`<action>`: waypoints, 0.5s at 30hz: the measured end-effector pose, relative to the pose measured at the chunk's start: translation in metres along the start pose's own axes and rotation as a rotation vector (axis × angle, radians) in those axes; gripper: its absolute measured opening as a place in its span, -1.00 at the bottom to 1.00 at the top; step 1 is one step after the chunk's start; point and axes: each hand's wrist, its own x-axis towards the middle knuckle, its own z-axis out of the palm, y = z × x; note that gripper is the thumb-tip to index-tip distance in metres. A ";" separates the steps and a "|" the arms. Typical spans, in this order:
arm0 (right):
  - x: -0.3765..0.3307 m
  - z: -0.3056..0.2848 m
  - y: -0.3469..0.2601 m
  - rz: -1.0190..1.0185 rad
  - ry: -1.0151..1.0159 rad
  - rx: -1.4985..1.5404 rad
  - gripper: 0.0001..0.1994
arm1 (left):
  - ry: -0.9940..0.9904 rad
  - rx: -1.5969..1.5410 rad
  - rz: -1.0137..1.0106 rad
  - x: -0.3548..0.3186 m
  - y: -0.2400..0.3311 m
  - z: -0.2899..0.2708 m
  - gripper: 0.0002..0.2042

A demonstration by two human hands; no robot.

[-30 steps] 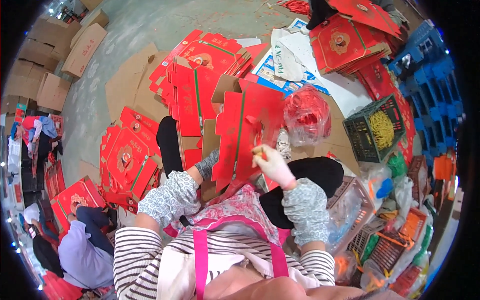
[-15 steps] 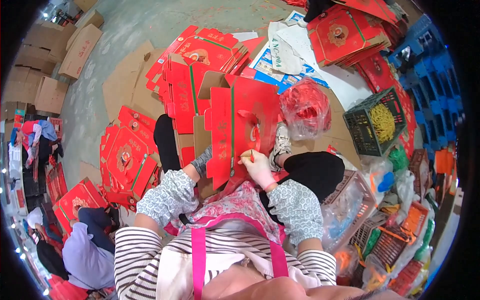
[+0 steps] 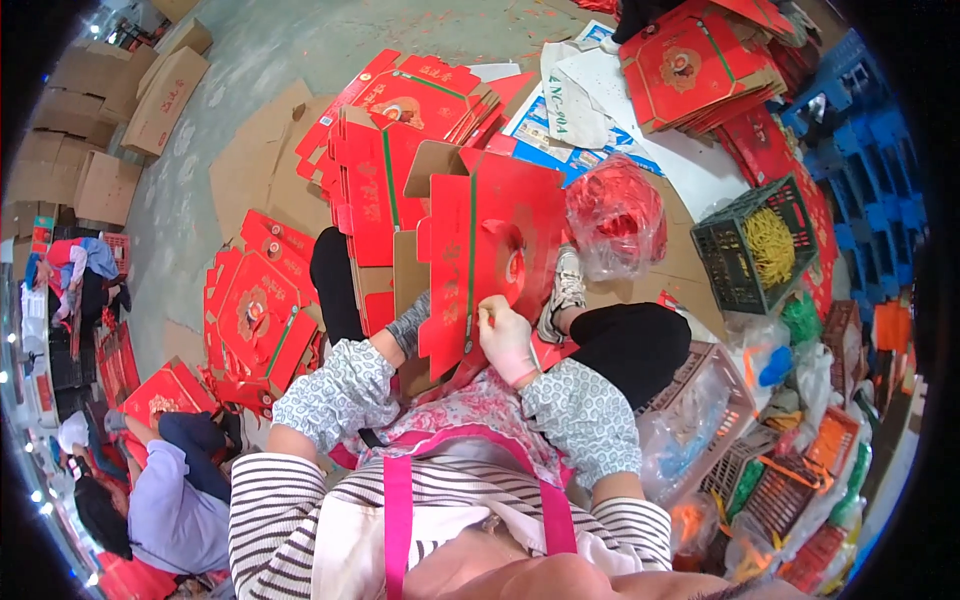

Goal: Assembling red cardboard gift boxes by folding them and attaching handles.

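Observation:
A red cardboard box (image 3: 512, 205) with a green stripe and a round picture stands partly unfolded between my knees, its side flaps spread. My left hand (image 3: 410, 325), in a grey glove, reaches in at the box's left side; the flap hides its fingers. In a white glove, my right hand (image 3: 507, 342) is at the printed panel's lower part, fingers curled together. A speck of red shows at its fingertips, too small to name. A red ribbon-like loop (image 3: 512, 235) sticks out of the panel above that hand.
Flattened red boxes (image 3: 250, 312) lie to the left, with another stack (image 3: 685, 65) at the far right. Right of the box sits a clear bag of red strips (image 3: 615, 215). A dark green crate (image 3: 755, 245) holds yellow cords. A co-worker (image 3: 175, 505) sits at the lower left.
My right hand has turned and drawn slightly toward me and left, its fingers curled in more. The left hand stays at the box's side. The whole view has shifted a little.

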 end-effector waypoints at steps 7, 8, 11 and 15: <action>-0.014 0.001 0.005 0.156 -0.030 0.220 -0.93 | -0.200 0.145 0.069 0.010 -0.021 -0.042 -0.78; -0.014 0.001 0.006 0.147 -0.038 0.232 -0.93 | -0.200 0.145 0.068 0.011 -0.022 -0.044 -0.78; -0.013 -0.001 0.008 0.150 -0.060 0.202 -0.92 | -0.298 -0.003 0.060 0.011 -0.014 -0.033 -0.75; -0.006 0.000 0.004 0.182 -0.042 0.269 -0.92 | -0.072 0.027 -0.053 0.008 -0.008 -0.018 -0.86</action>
